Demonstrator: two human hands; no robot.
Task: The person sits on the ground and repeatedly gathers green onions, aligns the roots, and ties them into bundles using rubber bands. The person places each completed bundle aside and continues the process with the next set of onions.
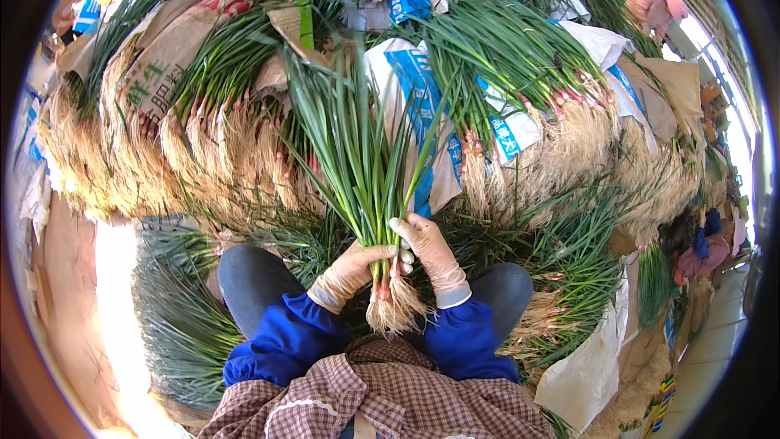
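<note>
A bundle of green garlic point(359, 183) stands upright between my hands, its long flat leaves fanning up and away from me. My left hand point(347, 271), in a pale thin glove, grips the stems just above the pinkish bases. From the other side my right hand point(431, 253), gloved the same way, closes its thumb and fingers on the right-hand stems, close to my left thumb. Below both hands hang the tangled straw-coloured roots point(393, 308). Some of my fingers are hidden behind the stems.
Ahead lies a long row of green garlic bundles point(225, 128), roots towards me, with printed sacks point(420, 110) among them. More plants lie by my left knee point(183, 317) and right knee point(567, 280). A white sheet point(585, 372) lies lower right. People point(704, 256) are at the right.
</note>
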